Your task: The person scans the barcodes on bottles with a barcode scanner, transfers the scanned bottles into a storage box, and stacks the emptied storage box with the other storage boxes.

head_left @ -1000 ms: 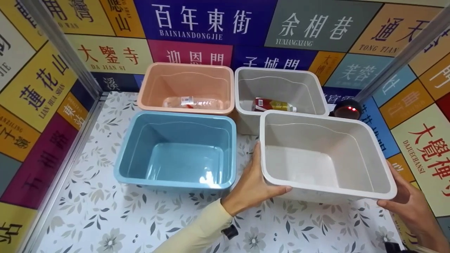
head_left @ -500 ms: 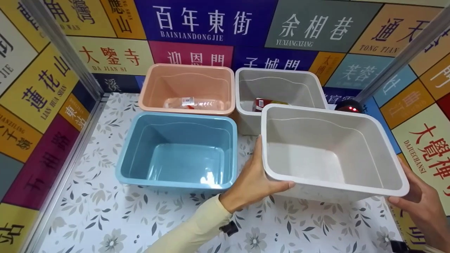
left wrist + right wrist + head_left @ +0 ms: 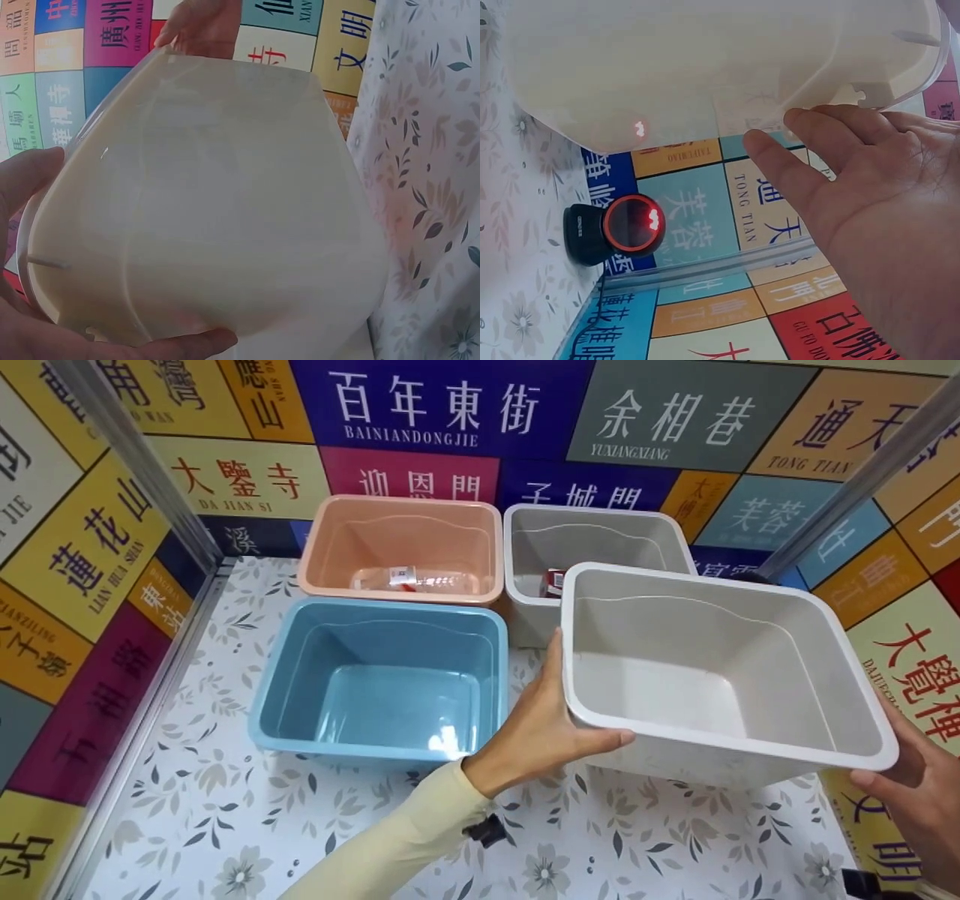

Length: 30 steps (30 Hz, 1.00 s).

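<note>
An off-white plastic bin (image 3: 720, 619) is held raised over the right side of the table, tilted with its right end nearer me. My left hand (image 3: 536, 735) grips its left end, thumb along the front rim and fingers against the outer side. At the right end my right hand (image 3: 919, 787) holds the rim corner, its fingers mostly hidden in the head view. The right wrist view shows the fingertips (image 3: 761, 142) against the outside of the bin wall. In the left wrist view the bin's outer wall (image 3: 225, 172) fills the middle.
A blue bin (image 3: 375, 746) stands left of the raised one. Behind are a pink bin (image 3: 405, 536) with a clear bottle (image 3: 442, 582) and a grey bin (image 3: 600, 540) with a partly hidden red package (image 3: 553, 583). A black scanner (image 3: 634, 225) glows red by the wall.
The off-white bin has risen and shifted right with both hands on it. It now covers more of the grey bin, its red-and-yellow item and the scanner.
</note>
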Tool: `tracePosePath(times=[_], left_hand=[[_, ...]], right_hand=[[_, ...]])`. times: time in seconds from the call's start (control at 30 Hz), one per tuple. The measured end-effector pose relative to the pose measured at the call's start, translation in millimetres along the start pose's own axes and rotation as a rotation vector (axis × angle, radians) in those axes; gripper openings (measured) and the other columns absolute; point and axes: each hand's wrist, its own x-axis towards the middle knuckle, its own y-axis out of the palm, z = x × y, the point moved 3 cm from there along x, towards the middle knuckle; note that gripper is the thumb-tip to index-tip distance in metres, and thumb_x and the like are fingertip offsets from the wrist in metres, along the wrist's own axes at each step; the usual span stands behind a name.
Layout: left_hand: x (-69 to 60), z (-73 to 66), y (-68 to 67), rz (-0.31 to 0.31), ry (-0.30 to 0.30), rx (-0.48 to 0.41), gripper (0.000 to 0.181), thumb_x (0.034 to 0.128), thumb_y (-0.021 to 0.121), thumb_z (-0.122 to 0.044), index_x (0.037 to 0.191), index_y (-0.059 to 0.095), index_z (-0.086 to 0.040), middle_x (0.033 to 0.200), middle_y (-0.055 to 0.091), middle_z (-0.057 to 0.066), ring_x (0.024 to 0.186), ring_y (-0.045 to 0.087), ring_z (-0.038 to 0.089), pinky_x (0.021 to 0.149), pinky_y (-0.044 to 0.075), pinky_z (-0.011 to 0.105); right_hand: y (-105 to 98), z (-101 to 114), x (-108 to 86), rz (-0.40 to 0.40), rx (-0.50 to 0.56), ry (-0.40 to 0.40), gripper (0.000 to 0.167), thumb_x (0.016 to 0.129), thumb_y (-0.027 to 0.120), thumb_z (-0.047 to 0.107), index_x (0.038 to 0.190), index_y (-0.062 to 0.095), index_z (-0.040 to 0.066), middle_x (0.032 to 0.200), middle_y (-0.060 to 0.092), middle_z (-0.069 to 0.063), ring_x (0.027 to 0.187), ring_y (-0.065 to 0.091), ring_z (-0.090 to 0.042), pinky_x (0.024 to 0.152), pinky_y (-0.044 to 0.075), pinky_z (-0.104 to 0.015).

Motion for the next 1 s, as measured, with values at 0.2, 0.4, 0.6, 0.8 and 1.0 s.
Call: tracePosePath(times=[0.2,0.4,0.6,0.8,1.0], left_hand=[[6.4,-6.5,-4.7,0.009,0.005,0.028,0.138,0.0750,0.104,-0.021,0.176,0.010,-0.033,0.145,0.056,0.001,0.119,0.066,0.015,0.099,0.059,0.033],[9.0,-13.6,-10.1,0.010,0.037,0.031,0.134,0.0748,0.104,-0.021,0.174,0.014,-0.033,0.142,0.060,0.002,0.118,0.068,0.015,0.099,0.060,0.033],[10.7,-19.1,-15.1,0.020,0.055,0.012,0.130,0.0758,0.103,-0.020,0.173,0.017,-0.030,0.143,0.060,0.002,0.118,0.068,0.016,0.100,0.060,0.034],[11.8,-23.2,-20.9,0.019,0.069,-0.008,0.134,0.0760,0.102,-0.018,0.175,0.013,-0.031,0.144,0.060,0.004,0.118,0.069,0.016,0.100,0.060,0.035],[11.5,-29.3,-27.0,0.012,0.079,0.013,0.132,0.0756,0.102,-0.021,0.175,0.016,-0.028,0.143,0.061,0.003,0.117,0.070,0.016,0.100,0.060,0.035]], right_hand=[[-2,5,1.0,-0.018,-0.030,0.007,0.105,0.097,0.075,0.009,0.178,0.015,0.037,0.171,0.045,-0.006,0.123,0.059,0.002,0.087,0.051,-0.012],[-3,10,1.8,-0.027,-0.003,0.023,0.101,0.101,0.070,0.007,0.177,0.014,0.041,0.180,0.032,0.000,0.143,0.051,-0.009,0.120,0.041,-0.035],[-4,16,5.4,-0.038,-0.015,0.028,0.101,0.100,0.072,0.009,0.177,0.015,0.041,0.176,0.039,-0.002,0.135,0.053,-0.007,0.109,0.046,-0.024],[-1,24,8.9,-0.041,-0.016,-0.019,0.104,0.096,0.076,0.008,0.178,0.018,0.037,0.175,0.041,-0.004,0.133,0.054,-0.006,0.090,0.045,-0.007],[0,31,10.4,-0.059,-0.012,-0.020,0.104,0.095,0.076,0.011,0.177,0.019,0.039,0.175,0.041,-0.003,0.132,0.055,-0.004,0.090,0.046,-0.008]])
